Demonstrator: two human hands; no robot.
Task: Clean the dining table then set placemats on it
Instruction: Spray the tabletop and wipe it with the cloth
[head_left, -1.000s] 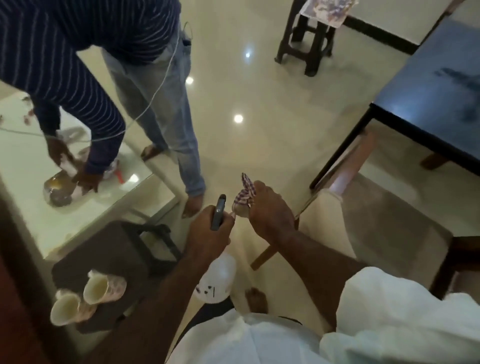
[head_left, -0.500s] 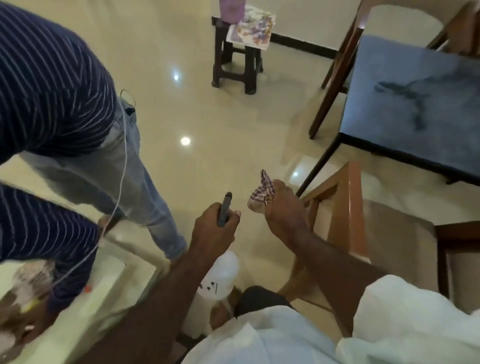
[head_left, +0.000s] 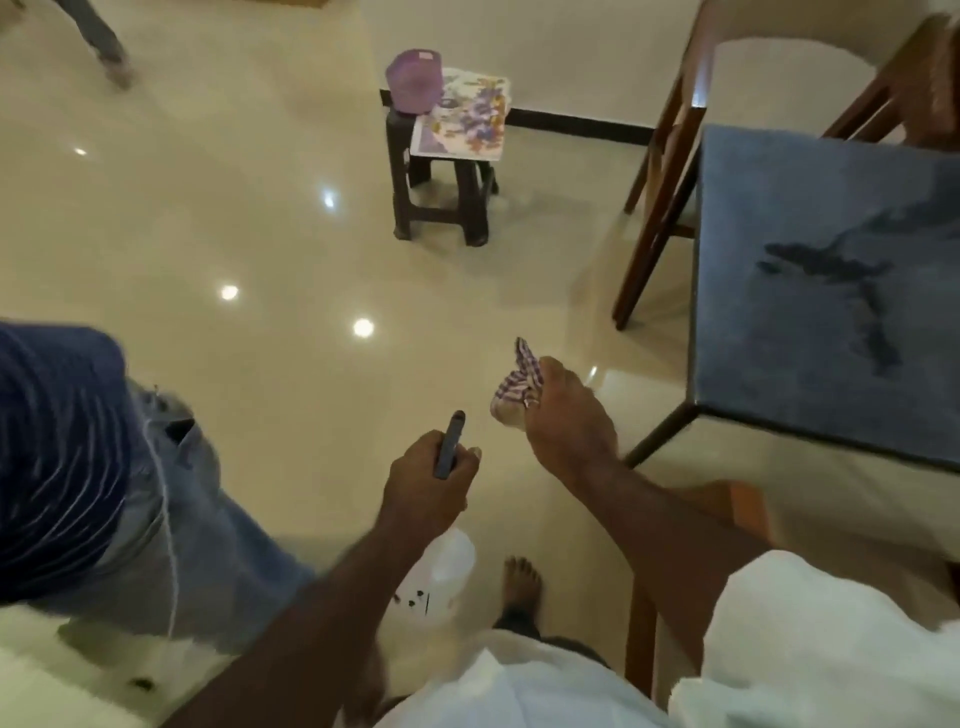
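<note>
A second person (head_left: 78, 467) in a striped top and jeans stands close on the left. A wooden chair (head_left: 660, 208) is drawn up at the far corner of the dark dining surface (head_left: 810, 364). Another chair's frame (head_left: 748, 512) sits between the wearer and the near corner. Across the glossy floor (head_left: 260, 208) stands a dark stool (head_left: 441, 208). It carries a purple container (head_left: 415, 80), whose contents cannot be made out, and beside it a stack of flower-printed mats (head_left: 462, 117) overhanging the seat.

The left hand (head_left: 428, 483) has its fingers curled round the dark head of a white spray bottle (head_left: 447, 566), which hangs below the fist; its fill level cannot be told. The right hand (head_left: 566, 421) is in the air just off the surface's near corner, its fingers bunched round a checked cloth (head_left: 514, 384). The surface is at the right, blue-grey and dull, with a dark smear (head_left: 841, 280) across it.
</note>
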